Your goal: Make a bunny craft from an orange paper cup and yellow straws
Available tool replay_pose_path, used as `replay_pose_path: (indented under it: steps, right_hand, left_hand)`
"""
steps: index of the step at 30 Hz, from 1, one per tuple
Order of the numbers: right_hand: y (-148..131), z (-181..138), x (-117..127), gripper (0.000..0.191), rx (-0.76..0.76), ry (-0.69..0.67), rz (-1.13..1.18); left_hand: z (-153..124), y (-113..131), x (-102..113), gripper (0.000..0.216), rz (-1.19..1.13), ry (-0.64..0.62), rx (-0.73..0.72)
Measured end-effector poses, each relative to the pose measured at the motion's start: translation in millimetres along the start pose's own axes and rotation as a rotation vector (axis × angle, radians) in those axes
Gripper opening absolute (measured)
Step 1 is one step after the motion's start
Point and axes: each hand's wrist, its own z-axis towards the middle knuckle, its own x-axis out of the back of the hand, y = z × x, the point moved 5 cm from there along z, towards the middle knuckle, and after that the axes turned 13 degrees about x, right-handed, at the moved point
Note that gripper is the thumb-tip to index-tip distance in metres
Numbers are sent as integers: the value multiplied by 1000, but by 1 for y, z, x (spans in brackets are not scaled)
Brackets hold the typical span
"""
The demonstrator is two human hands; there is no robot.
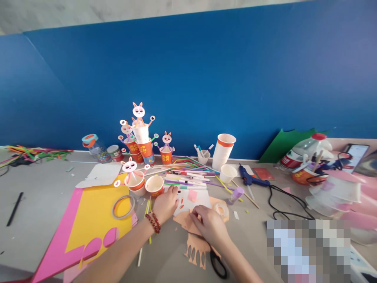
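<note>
My left hand [165, 204], with a beaded bracelet on the wrist, rests closed on the left edge of a white paper piece [191, 200] that carries a small pink scrap. My right hand [209, 225] lies on peach-coloured paper [194, 251] with cut finger shapes, its fingers bent and pressing the paper near the white piece. Black scissors [218, 265] lie just below my right wrist. A roll of clear tape [123, 207] sits left of my left hand on yellow and pink sheets [91, 220].
Paper cups with rabbit faces [140, 135] stand stacked at the back. Coloured markers [188, 177], a cup stack [222, 151], a blue glue gun [250, 179] with black cord, a glue stick [235, 194] and a bottle [306, 151] crowd the grey table before a blue wall.
</note>
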Motion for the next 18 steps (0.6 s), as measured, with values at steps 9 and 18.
replay_pose_path:
  steps: [9,18]
  right_hand:
    - [1,0,1,19,27,12,53]
    - [6,-2,3,20,18,55,124]
  left_hand:
    - [8,4,-4,26,41,-5,-30]
    - [-1,8,30,8,-161,80,2]
